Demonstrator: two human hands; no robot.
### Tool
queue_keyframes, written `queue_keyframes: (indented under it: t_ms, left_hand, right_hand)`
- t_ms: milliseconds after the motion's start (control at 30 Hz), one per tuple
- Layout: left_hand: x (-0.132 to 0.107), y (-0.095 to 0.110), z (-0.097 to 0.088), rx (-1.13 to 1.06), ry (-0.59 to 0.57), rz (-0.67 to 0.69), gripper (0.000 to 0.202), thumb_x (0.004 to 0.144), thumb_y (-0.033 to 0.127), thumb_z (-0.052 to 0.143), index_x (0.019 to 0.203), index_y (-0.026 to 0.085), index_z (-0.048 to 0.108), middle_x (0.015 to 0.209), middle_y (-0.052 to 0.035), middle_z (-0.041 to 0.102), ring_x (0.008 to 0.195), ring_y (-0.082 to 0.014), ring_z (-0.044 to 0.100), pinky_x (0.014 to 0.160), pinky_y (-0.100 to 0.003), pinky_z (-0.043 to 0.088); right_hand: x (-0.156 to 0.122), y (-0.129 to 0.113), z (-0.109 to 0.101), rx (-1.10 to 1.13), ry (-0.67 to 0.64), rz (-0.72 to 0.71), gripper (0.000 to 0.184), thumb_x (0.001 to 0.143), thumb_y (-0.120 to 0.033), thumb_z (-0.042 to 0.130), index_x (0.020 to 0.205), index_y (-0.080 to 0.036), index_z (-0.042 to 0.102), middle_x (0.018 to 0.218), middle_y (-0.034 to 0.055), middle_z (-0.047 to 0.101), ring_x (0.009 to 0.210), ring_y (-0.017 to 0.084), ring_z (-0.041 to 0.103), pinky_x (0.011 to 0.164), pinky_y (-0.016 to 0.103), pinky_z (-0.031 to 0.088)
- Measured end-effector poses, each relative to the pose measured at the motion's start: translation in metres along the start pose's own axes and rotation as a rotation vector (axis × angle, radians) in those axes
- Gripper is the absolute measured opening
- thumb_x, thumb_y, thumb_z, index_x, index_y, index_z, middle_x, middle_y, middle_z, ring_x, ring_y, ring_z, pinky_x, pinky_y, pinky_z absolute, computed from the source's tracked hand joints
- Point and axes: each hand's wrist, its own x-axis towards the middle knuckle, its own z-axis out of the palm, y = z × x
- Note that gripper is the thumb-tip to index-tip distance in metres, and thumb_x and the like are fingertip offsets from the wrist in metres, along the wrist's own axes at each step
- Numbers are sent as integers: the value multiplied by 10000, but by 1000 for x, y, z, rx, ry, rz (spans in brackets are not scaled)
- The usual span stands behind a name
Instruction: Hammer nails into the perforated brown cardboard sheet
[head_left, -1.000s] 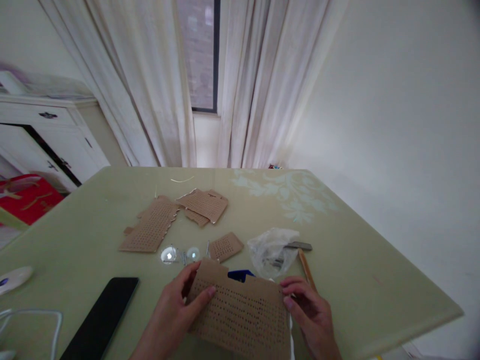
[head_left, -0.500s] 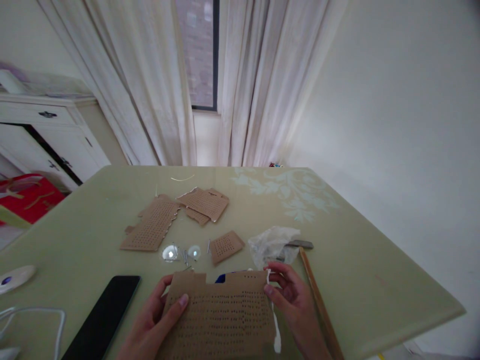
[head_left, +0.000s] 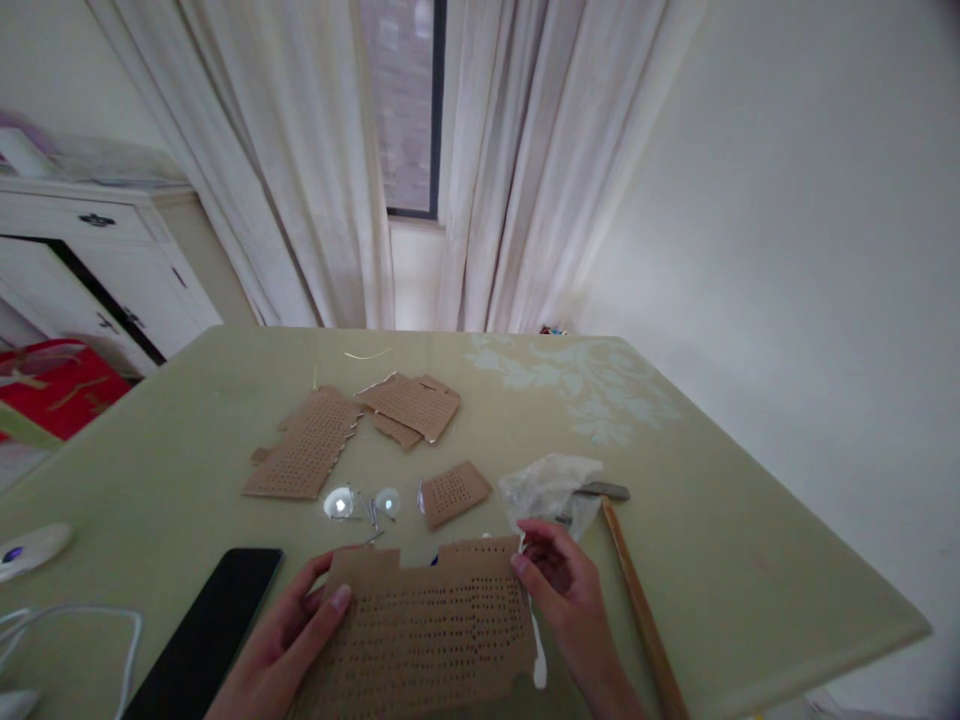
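Observation:
A brown cardboard sheet punched with rows of small holes (head_left: 431,635) is held flat above the near edge of the green table (head_left: 712,520). My left hand (head_left: 281,645) grips its left edge, thumb on top. My right hand (head_left: 562,590) pinches its upper right corner, where a white cord (head_left: 536,650) hangs down along the right edge. A bit of something blue shows just behind the sheet's top notch.
Other punched cardboard pieces (head_left: 304,455) (head_left: 411,405) (head_left: 452,492) lie farther back. Glasses (head_left: 360,503), a crumpled plastic bag (head_left: 547,488) and a hammer (head_left: 634,590) sit mid-table. A black phone (head_left: 206,635), a white cable (head_left: 97,640) and a white cabinet (head_left: 97,270) are on the left.
The sheet has shifted left and toward me and turned flatter. Both hands moved left with it. The hammer handle, hidden behind my right hand before, now shows.

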Motion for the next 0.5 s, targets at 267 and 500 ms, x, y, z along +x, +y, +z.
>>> queue_keyframes:
  t_ms: [267, 500]
  left_hand:
    - [-3, 10, 10, -24, -24, 101, 745, 703, 738, 886, 1277, 293, 722, 1109, -47, 858, 1038, -331, 804, 860, -371, 665]
    - [9, 8, -6, 6, -161, 204, 596, 693, 588, 957, 1148, 272, 738, 987, -48, 832, 938, -308, 794, 855, -385, 663]
  right_hand:
    - [1, -3, 1, -24, -11, 17, 424, 873, -541, 841, 1140, -217, 784, 904, 61, 766, 819, 235, 736, 723, 332, 625]
    - [-5, -12, -2, 61, 25, -35, 353, 869, -432, 884, 1158, -253, 787, 852, 23, 751, 770, 194, 720, 711, 280, 612]
